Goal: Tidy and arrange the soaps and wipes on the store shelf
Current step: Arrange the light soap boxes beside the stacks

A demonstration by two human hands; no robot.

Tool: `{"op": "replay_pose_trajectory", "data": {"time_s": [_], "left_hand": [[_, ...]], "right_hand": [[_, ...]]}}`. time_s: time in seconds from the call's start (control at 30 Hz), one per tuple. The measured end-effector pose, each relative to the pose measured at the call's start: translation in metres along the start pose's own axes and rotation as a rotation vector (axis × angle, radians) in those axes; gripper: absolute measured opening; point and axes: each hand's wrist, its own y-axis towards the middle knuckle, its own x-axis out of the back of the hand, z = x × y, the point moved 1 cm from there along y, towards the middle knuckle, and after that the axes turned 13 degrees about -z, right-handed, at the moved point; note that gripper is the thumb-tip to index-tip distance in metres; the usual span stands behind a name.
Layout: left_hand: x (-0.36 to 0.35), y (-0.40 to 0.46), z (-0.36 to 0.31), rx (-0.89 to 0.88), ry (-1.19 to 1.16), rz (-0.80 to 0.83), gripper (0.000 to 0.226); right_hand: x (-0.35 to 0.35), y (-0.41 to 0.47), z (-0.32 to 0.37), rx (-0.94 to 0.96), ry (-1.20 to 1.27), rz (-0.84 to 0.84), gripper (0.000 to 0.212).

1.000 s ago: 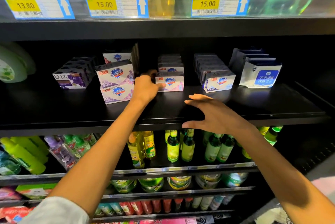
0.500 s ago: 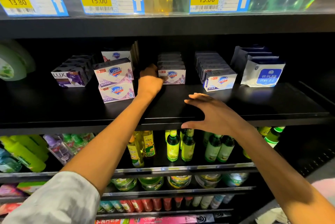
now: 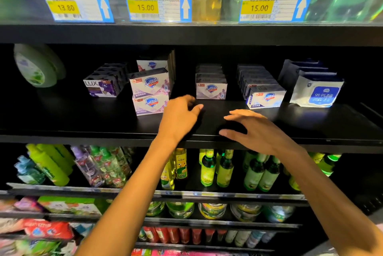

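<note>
Hands both empty above the front edge of the shelf (image 3: pixel 310 123). Left hand (image 3: pixel 180 116), fingers loosely curled around nothing, sits between the tilted stack of Safeguard soap boxes (image 3: pixel 150 92) and the middle soap row (image 3: pixel 211 90), probably to straighten that stack next. Right hand (image 3: pixel 257 131) open, fingers spread. Wipes packs (image 3: pixel 317 94) stand at the right end, white Safeguard row (image 3: pixel 265 98) beside them.

Left hand (image 3: pixel 179 117) loosely curled, empty, arm extended; right hand (image 3: pixel 256 131) spread, palm down, empty.
</note>
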Motion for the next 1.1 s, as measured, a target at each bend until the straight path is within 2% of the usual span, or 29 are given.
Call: {"op": "replay_pose_trajectory", "data": {"time_s": [0.13,0.2,0.33,0.53,0.6,0.67,0.83,0.97,1.1], "left_hand": [[0.036,-0.027,0.032,0.018,-0.072,-0.203,0.015],[0.055,-0.033,0.047,0.073,-0.101,-0.331,0.009],[0.082,-0.026,0.068,0.181,-0.071,-0.461,0.020],[0.087,0.001,0.086,0.338,-0.132,-0.292,0.080],[0.086,0.009,0.086,0.365,-0.187,-0.210,0.091],[0.084,0.017,0.089,0.379,-0.278,-0.168,0.089],[0.083,0.024,0.091,0.345,-0.308,-0.177,0.053],[0.084,0.023,0.094,0.314,-0.300,-0.231,0.049],[0.085,0.020,0.095,0.303,-0.299,-0.227,0.050]], "right_hand": [[-0.009,0.017,0.020,-0.024,0.266,-0.208,0.052],[-0.015,0.034,0.038,-0.078,0.479,-0.239,0.038],[-0.024,0.082,0.077,-0.080,0.740,-0.240,0.048],[-0.036,0.142,0.115,-0.108,0.827,-0.227,0.065],[-0.040,0.152,0.120,-0.112,0.822,-0.226,0.068],[-0.041,0.155,0.124,-0.101,0.793,-0.219,0.066],[-0.042,0.152,0.124,-0.106,0.792,-0.263,0.060],[-0.040,0.138,0.108,-0.150,0.872,-0.332,0.048],[-0.030,0.116,0.079,-0.223,0.917,-0.431,0.047]]}}
